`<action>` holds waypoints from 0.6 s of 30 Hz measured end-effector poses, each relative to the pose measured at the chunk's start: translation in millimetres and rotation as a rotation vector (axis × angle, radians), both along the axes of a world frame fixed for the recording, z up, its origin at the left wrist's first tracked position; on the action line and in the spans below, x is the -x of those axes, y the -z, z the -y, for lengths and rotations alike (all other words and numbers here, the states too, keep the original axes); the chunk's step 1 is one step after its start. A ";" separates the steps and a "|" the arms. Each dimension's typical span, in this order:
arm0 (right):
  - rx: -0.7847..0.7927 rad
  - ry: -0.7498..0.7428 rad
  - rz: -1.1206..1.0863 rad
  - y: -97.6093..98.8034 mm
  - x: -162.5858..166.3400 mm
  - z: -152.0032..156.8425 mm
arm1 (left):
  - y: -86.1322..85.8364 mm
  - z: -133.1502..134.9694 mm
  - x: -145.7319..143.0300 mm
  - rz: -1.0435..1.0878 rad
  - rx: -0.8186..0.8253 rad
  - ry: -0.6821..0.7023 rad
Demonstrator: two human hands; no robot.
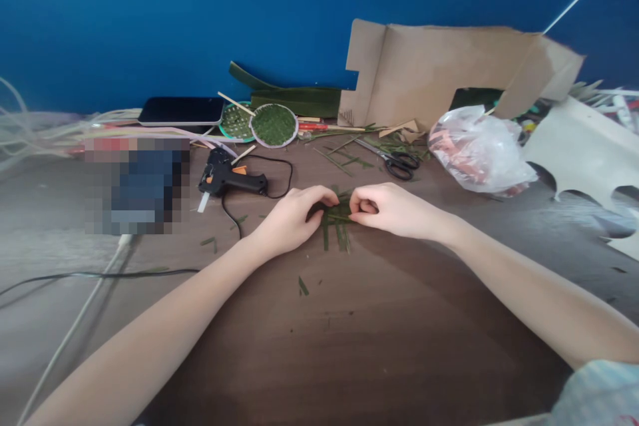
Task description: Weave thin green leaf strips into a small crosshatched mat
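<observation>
Green leaf strips [339, 229] lie crossed over one another on the brown table, between my two hands. My left hand [298, 216] curls at their left side, with thumb and fingers closing on the edge of the strips. From the right, my right hand [387, 210] pinches the end of a strip lying crosswise. Several strip ends stick out below toward me. The fingers hide part of the crossed strips. A few loose leaf scraps [303, 286] lie nearer to me on the table.
Left of my hands lies a black glue gun [232, 176] with its cord. Behind are two round leaf-woven fans [273, 125], a phone [180, 110], black-handled scissors [402, 165] and a bent cardboard piece [429, 73]. A plastic bag [484, 153] sits to the right.
</observation>
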State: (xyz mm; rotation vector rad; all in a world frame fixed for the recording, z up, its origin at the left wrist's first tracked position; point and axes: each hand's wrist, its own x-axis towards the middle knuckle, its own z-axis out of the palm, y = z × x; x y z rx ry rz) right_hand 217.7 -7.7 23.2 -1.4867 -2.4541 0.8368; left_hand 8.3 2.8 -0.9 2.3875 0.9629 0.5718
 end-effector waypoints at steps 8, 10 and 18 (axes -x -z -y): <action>0.027 0.001 0.007 -0.1 -1.7 -1.8 | -0.1 -0.7 -0.2 -0.021 -0.023 -0.004; 0.024 0.003 0.009 0.3 -2.3 -2.0 | -0.1 -0.7 -0.2 -0.025 -0.016 -0.002; 0.006 0.007 -0.003 1.5 -2.4 -1.8 | -1.6 0.2 0.5 -0.024 0.003 0.008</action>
